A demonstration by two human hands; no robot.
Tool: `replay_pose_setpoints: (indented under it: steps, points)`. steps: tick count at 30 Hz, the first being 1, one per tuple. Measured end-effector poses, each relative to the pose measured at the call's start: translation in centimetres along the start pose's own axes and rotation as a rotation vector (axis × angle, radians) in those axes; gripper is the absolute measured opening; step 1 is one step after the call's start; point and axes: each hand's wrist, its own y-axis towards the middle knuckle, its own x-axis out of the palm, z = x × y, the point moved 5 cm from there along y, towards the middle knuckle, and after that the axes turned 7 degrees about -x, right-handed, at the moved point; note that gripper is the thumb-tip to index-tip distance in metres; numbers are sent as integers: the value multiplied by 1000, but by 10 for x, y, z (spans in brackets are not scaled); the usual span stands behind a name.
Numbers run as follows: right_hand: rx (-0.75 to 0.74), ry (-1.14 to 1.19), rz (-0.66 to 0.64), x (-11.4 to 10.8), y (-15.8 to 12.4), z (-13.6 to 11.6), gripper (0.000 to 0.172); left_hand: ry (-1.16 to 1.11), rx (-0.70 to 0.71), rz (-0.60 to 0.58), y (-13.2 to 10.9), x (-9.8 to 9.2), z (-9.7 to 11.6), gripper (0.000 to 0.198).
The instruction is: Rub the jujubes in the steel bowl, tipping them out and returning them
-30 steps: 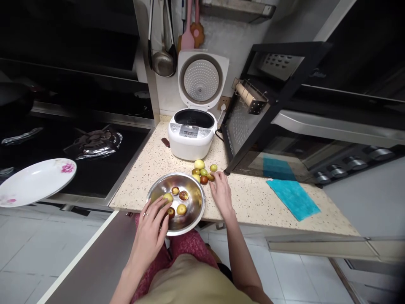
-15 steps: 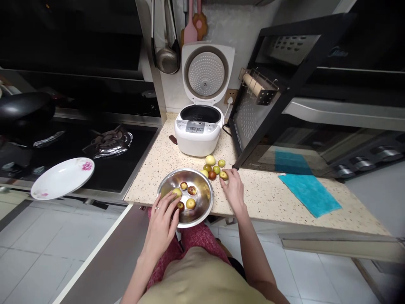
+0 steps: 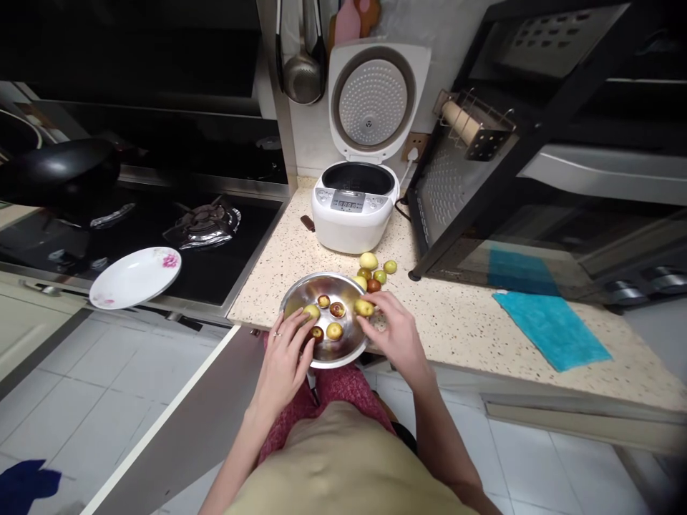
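Pinching round yellow-brown fruit [image 3: 364,307] with right hand [image 3: 396,330], spreading left hand [image 3: 284,350] at eight o'clock of silvery metal bowl [image 3: 351,332]; loosely held, may drop.

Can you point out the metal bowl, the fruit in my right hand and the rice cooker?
Metal bowl [image 3: 352,337], head view: bare inner wall, right side.
Held fruit [image 3: 363,307], head view: middle of its skin.
Rice cooker [image 3: 351,232], head view: white front.

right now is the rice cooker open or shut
Open: the rice cooker has its lid raised at the back, and its dark inside shows.
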Motion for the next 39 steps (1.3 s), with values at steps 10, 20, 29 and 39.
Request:
replay_pose_setpoints:
  steps: [10,20,29,39]
  points:
    - [-26,-221,-453,44,10,-11,38,-2,3,-6,-2,-2,0,39]
    - [1,-255,-493,51,12,-11,37,-14,4,6,-1,-2,0,39]
    - [69,-131,-158,11,22,7,17,-26,23,11,-2,1,-3,39]
    - [138,-325,-44,12,6,58,41,-24,28,17,-1,1,-3,38]
